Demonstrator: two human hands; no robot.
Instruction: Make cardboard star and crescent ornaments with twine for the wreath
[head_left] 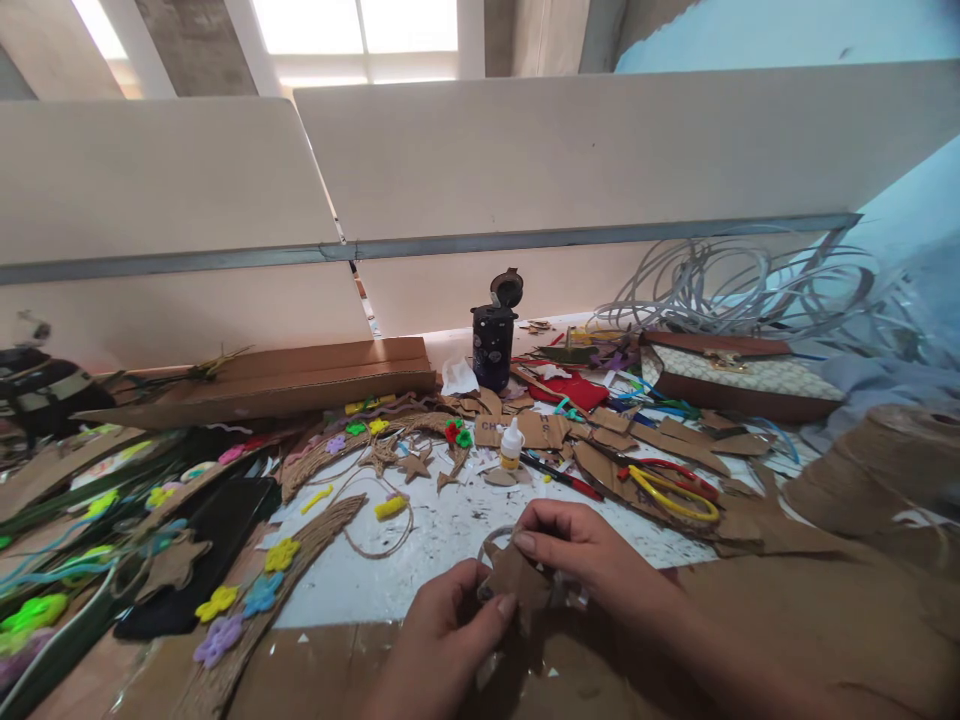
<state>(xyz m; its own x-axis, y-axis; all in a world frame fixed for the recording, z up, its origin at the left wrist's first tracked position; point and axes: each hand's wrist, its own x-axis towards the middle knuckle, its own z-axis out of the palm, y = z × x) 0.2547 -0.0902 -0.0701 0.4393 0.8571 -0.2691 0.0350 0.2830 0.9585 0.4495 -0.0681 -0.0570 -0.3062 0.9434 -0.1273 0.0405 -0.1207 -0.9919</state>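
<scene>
A brown cardboard star [516,577] is held between my two hands, low in the middle of the view. My left hand [461,620] pinches its lower left side between thumb and fingers. From the upper right, my right hand [562,545] grips it with thumb and forefinger. A pale ring-like loop shows behind the star, partly hidden by my fingers. Just beyond my hands stands a small glue bottle [511,448] with a white cap. To the left lies a twine-wrapped curved strip [300,570] with yellow, blue and purple flowers beside or on it.
Scissors with yellow and red handles [671,490] lie at right among cardboard scraps. A large twine spool [874,465] and a handbag [739,375] stand farther right. A dark open-lidded bottle [493,345] and a long cardboard box [300,380] sit at the back.
</scene>
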